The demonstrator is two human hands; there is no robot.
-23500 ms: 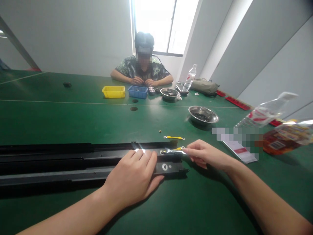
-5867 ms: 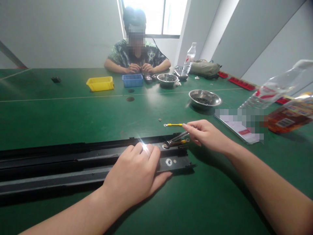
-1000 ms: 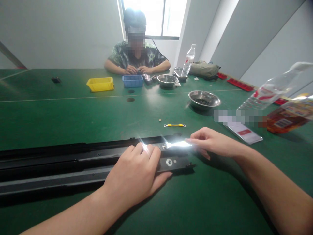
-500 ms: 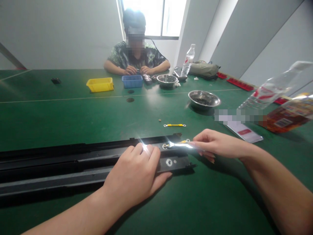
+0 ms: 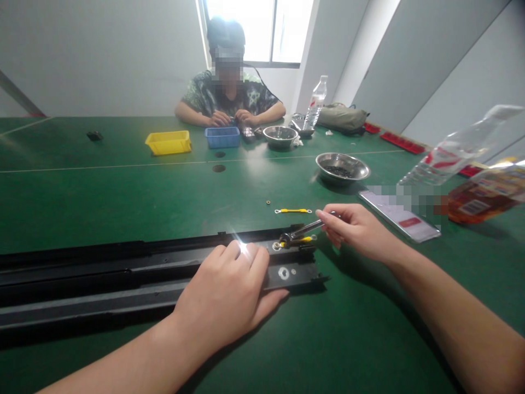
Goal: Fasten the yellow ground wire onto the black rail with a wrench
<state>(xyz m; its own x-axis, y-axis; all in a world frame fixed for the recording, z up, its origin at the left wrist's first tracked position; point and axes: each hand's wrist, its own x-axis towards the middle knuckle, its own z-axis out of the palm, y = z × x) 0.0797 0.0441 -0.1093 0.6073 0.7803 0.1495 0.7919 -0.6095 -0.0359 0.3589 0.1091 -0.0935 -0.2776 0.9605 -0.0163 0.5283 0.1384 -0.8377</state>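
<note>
A long black metal rail (image 5: 102,273) lies across the green table in front of me. My left hand (image 5: 227,293) rests flat on its right end, fingers curled over the top and pressing it down. My right hand (image 5: 355,230) is closed on the handle of a small metal wrench (image 5: 301,230), whose head sits at a nut near the rail's right end. A short yellow wire with ring terminals (image 5: 299,239) lies under the wrench head on the rail. A second yellow wire (image 5: 292,210) and a small washer (image 5: 268,202) lie loose on the table just beyond.
A steel bowl of small dark parts (image 5: 342,166) stands beyond my right hand. To the right are a card (image 5: 404,216), a plastic bottle (image 5: 455,150) and a snack bag (image 5: 486,197). Across the table another person (image 5: 229,96) works beside yellow (image 5: 168,142) and blue (image 5: 222,137) bins.
My right hand has swung the wrench handle up and away from me, from lying level along the rail to angled upward. My left hand has stayed on the rail.
</note>
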